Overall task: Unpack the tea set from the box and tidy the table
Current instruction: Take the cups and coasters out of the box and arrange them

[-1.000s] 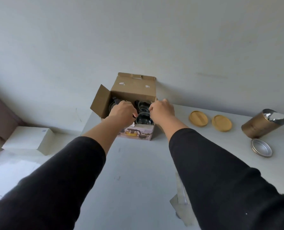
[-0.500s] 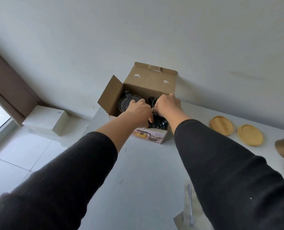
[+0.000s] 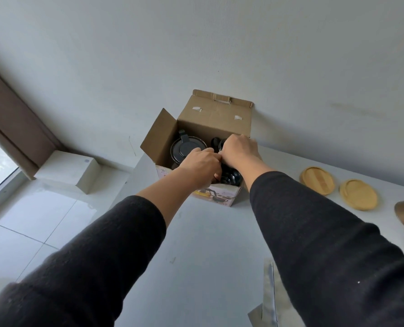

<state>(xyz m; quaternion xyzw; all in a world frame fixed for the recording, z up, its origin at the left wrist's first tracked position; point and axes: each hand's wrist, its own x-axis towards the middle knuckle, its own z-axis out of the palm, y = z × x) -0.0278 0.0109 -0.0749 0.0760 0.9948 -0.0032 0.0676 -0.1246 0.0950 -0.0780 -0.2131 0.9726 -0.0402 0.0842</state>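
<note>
Box: stood open at the table's far edge, tea set packed inside.
Left hand: fingers curled into the box; what is held cannot be told.
Right hand: fingers curled over dark cups.
Risk: glass may be knocked together if lifted carelessly.

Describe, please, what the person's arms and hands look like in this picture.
Both arms wear long black knit sleeves, pushed back so the forearms are bare. The left hand and right hand are bare too: no gloves, rings, watch or bracelet show. A small white speck sits on the right sleeve.
</note>
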